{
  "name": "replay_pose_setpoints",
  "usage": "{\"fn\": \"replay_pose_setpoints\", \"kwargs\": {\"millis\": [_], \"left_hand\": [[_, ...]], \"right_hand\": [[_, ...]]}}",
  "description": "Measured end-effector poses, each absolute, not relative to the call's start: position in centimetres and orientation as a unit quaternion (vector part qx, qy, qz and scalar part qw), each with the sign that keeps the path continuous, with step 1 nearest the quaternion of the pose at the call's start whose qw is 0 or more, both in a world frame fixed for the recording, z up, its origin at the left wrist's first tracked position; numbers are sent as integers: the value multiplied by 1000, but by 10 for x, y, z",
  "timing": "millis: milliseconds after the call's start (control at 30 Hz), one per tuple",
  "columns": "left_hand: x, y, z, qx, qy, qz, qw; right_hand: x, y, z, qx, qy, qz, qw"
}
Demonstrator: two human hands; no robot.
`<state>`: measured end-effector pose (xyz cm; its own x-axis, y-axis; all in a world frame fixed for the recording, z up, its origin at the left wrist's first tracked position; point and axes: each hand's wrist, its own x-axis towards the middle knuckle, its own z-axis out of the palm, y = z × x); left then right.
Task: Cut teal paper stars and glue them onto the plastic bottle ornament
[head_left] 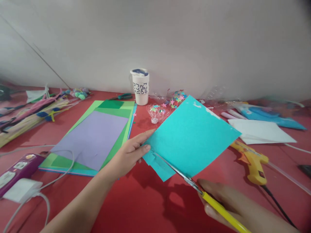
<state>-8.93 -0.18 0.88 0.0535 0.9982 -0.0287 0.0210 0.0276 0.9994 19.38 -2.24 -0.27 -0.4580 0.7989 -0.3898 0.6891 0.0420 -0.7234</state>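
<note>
A turquoise sheet of paper [191,136] is held up above the red table, tilted, with ragged whitish marks along its upper right edge. My left hand [132,150] pinches its left corner between thumb and fingers. Yellow-handled scissors [216,207] are in my right hand [223,194], whose fingers wrap around the handles. Their metal blades lie along the lower left side of the sheet and point toward my left thumb. Below the blades hangs a strip of the same paper [162,168], partly cut away.
Left lies a stack of green and purple sheets [97,136], beside a purple power strip [21,168] with a white cable. A white tumbler [141,87] and star confetti [177,98] stand behind. On the right are a yellow glue gun [254,161] and a white sheet [262,131].
</note>
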Motion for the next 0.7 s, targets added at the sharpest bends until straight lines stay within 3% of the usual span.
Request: {"fn": "replay_pose_setpoints", "kwargs": {"millis": [233, 700], "left_hand": [[-85, -1, 6, 511, 498, 469, 520], [-82, 3, 5, 445, 440, 509, 591]], "right_hand": [[193, -17, 3, -500, -718, 483, 26], [188, -22, 2, -539, -669, 498, 118]]}}
